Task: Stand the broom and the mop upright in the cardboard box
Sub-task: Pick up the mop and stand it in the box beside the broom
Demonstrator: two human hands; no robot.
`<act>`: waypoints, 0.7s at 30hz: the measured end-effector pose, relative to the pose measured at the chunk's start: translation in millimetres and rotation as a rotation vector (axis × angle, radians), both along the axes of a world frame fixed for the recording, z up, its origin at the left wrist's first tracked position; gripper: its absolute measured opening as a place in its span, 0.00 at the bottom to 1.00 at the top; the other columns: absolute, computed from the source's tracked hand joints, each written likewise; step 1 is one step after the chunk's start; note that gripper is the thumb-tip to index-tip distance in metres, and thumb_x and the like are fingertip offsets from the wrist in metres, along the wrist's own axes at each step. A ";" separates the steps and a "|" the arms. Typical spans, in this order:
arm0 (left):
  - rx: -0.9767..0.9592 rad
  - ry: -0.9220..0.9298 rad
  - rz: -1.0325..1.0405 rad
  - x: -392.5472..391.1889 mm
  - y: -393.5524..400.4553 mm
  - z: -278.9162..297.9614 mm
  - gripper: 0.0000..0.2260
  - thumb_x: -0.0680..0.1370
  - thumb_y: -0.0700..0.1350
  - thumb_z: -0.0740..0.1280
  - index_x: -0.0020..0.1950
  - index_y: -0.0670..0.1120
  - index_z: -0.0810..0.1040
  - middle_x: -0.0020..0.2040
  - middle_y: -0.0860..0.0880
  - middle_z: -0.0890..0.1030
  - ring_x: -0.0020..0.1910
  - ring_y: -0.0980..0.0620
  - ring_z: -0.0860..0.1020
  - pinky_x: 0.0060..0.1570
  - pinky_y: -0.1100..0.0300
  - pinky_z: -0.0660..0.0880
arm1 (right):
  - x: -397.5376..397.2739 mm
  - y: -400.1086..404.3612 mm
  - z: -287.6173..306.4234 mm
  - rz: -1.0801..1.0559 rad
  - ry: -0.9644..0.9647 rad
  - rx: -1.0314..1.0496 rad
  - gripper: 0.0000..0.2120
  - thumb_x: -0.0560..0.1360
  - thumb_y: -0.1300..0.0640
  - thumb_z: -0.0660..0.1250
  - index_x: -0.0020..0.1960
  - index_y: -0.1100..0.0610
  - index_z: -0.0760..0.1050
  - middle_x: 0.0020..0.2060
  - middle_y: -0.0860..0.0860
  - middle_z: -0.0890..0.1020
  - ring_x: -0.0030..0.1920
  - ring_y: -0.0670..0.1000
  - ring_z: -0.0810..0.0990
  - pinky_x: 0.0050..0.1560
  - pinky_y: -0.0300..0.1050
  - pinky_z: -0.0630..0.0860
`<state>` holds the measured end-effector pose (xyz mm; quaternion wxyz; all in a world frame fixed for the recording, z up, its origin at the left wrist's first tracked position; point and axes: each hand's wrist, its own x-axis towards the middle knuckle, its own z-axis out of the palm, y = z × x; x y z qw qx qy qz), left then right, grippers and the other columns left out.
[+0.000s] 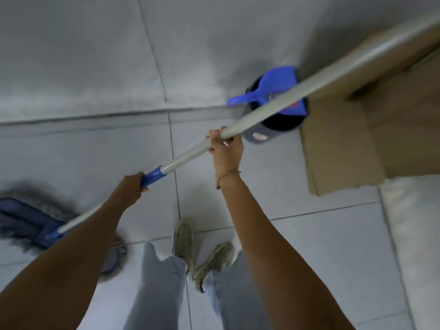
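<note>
Here, both hands on mop (pixel 181 157) handle, left hand (pixel 133 186) nearer head, right hand (pixel 226 148) higher.

mop (pixel 250 125) pole: left hand (pixel 129 189), right hand (pixel 226 151) clasped | cardboard box (pixel 357 129) right

I'm standing on a pale grey tiled floor (pixel 309 246) in my sneakers (pixel 215 260). A cardboard box (pixel 342 148) is sitting on it by the wall, with a dark bucket (pixel 276 126) holding a blue dustpan (pixel 269 89) just beside it.
</note>
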<state>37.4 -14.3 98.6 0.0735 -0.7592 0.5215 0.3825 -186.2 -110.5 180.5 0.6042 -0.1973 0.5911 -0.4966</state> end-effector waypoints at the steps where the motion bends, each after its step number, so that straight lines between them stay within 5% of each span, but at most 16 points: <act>1: -0.037 0.013 0.006 -3.0 -15.2 40.1 0.10 0.75 0.38 0.67 0.54 0.34 0.74 0.48 0.32 0.81 0.46 0.36 0.79 0.44 0.50 0.72 | 4.3 -12.3 53.2 0.043 0.011 -0.073 0.12 0.72 0.67 0.68 0.43 0.50 0.72 0.45 0.55 0.78 0.46 0.58 0.79 0.54 0.58 0.77; 5: -0.143 0.056 0.019 -22.8 -62.8 146.1 0.13 0.76 0.40 0.66 0.57 0.34 0.73 0.52 0.34 0.80 0.50 0.37 0.79 0.48 0.50 0.73 | 19.0 -52.4 203.9 0.161 0.167 -0.269 0.09 0.71 0.61 0.69 0.44 0.48 0.74 0.49 0.58 0.81 0.52 0.61 0.82 0.53 0.55 0.79; 11: -0.299 0.171 0.063 -58.7 -97.2 259.8 0.15 0.75 0.41 0.67 0.58 0.35 0.74 0.55 0.35 0.80 0.53 0.37 0.79 0.54 0.50 0.75 | 19.2 -68.2 353.8 0.253 0.308 -0.531 0.09 0.71 0.64 0.69 0.50 0.56 0.75 0.42 0.56 0.80 0.40 0.55 0.78 0.48 0.49 0.79; 17: -0.310 0.334 0.011 -108.8 -114.5 302.5 0.16 0.73 0.42 0.70 0.58 0.37 0.76 0.56 0.36 0.81 0.55 0.40 0.79 0.45 0.59 0.68 | -7.7 -57.8 407.8 0.247 0.438 -0.602 0.08 0.71 0.62 0.68 0.47 0.51 0.76 0.39 0.51 0.81 0.37 0.52 0.79 0.52 0.54 0.79; 21: -0.304 0.393 -0.052 -157.8 -119.7 312.9 0.16 0.72 0.41 0.70 0.58 0.36 0.77 0.57 0.37 0.81 0.55 0.40 0.79 0.49 0.52 0.73 | -45.3 -49.1 420.4 0.231 0.518 -0.606 0.08 0.72 0.62 0.68 0.48 0.51 0.76 0.41 0.51 0.82 0.40 0.53 0.79 0.54 0.56 0.79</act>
